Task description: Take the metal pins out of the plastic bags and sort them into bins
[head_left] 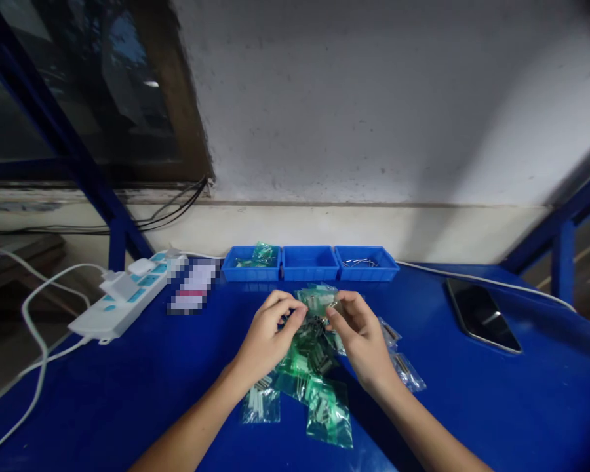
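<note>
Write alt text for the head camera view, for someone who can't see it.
A person's left hand and right hand are close together over a pile of small clear and green plastic packets on a blue table. Behind them are three blue bins in a row, with a white power strip on the left and a dark phone on the right.

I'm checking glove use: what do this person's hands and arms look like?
The left grip and right grip are bare human hands, without gloves or any ring I can make out. Left forearm and right forearm are bare too, with no sleeve, watch or bracelet showing.
</note>
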{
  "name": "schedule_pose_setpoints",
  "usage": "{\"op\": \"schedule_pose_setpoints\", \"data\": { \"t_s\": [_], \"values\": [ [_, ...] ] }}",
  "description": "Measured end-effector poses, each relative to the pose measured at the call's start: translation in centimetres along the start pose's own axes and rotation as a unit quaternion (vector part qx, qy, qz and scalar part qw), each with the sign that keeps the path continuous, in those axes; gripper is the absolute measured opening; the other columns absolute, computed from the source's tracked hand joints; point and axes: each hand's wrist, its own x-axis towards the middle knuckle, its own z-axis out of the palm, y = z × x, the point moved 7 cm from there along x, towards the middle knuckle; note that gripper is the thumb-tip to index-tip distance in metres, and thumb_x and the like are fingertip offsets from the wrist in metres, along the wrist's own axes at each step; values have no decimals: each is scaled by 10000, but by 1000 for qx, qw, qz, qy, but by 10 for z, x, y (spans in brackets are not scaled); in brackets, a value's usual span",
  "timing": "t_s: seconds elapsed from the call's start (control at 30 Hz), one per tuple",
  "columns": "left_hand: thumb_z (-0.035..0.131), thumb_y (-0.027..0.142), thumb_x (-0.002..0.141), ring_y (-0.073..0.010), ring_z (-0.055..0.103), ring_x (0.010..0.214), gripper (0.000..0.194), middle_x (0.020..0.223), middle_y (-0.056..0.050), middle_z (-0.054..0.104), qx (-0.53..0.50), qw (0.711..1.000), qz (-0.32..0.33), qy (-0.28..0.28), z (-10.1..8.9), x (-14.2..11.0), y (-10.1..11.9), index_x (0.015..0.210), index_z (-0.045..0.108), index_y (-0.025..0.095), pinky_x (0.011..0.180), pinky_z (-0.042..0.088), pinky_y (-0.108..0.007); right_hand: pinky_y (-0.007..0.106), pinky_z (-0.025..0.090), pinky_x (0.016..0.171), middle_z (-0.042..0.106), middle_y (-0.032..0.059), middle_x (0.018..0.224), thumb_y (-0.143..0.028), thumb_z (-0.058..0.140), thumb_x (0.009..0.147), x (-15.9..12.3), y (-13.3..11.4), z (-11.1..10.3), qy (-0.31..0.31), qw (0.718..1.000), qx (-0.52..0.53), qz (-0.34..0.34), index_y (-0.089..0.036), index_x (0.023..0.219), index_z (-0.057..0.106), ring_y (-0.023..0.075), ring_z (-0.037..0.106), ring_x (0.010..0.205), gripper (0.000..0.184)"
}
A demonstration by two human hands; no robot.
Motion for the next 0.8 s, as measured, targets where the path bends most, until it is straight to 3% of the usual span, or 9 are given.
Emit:
{"op": "schedule_pose_setpoints", "data": {
  "t_s": [0.13,0.2,0.3,0.4,0.53,0.63,0.73,0.8],
  "values": [
    [269,431,955,-152,543,708,462,746,-31,591,-84,995,-56,-22,2,-1,-10,786,613,173,668,410,-267,276,460,691,546,28,932,-258,554,838,-6,-11,9,-52,993,-75,-70,-235,868,559,170,545,876,39],
    [246,449,953,-143,517,639,504,650,-16,550,-95,992,-82,-21,3,-2,-16,716,588,164,616,382,-255,309,464,758,530,51,1039,-207,533,835,-9,-18,12,-66,984,-117,-117,-234,856,584,201,527,1008,61],
    [332,476,925,-131,490,594,450,607,9,502,-113,988,-99,-21,3,-1,-18,696,557,161,582,368,-240,376,436,863,507,60,1083,-149,526,807,-13,-27,13,-65,966,-181,-174,-240,861,608,225,489,1096,134],
    [423,444,900,-127,497,609,342,649,14,525,-136,987,-80,-23,2,2,-13,782,576,161,587,391,-232,408,432,875,485,67,1120,-132,509,793,-13,-28,11,-50,959,-214,-180,-255,880,630,241,469,1124,192],
    [463,382,897,-137,554,680,258,758,-9,595,-124,991,-43,13,-4,2,-9,894,602,164,635,444,-240,405,459,827,466,79,1141,-194,504,812,-10,-21,7,-31,970,-202,-134,-271,902,653,262,446,1143,190],
    [496,325,891,-142,574,704,202,801,-26,619,-58,996,14,61,-11,0,-1,943,615,170,652,463,-253,357,479,765,481,93,1110,-330,556,817,-4,-11,4,-24,988,-145,-48,-240,856,666,263,478,1094,147],
    [506,222,890,-156,596,822,173,914,-50,634,12,991,114,73,-12,-4,14,1001,634,191,731,481,-276,328,473,728,564,84,1000,-484,537,820,-1,2,3,-27,997,-28,60,-209,787,657,241,547,972,302],
    [498,159,887,-166,591,915,222,978,-59,624,47,982,172,64,-9,-7,22,1055,632,213,792,485,-296,321,464,683,619,71,880,-559,483,826,-1,11,6,-39,987,75,135,-201,775,645,224,585,851,396]
  ]
}}
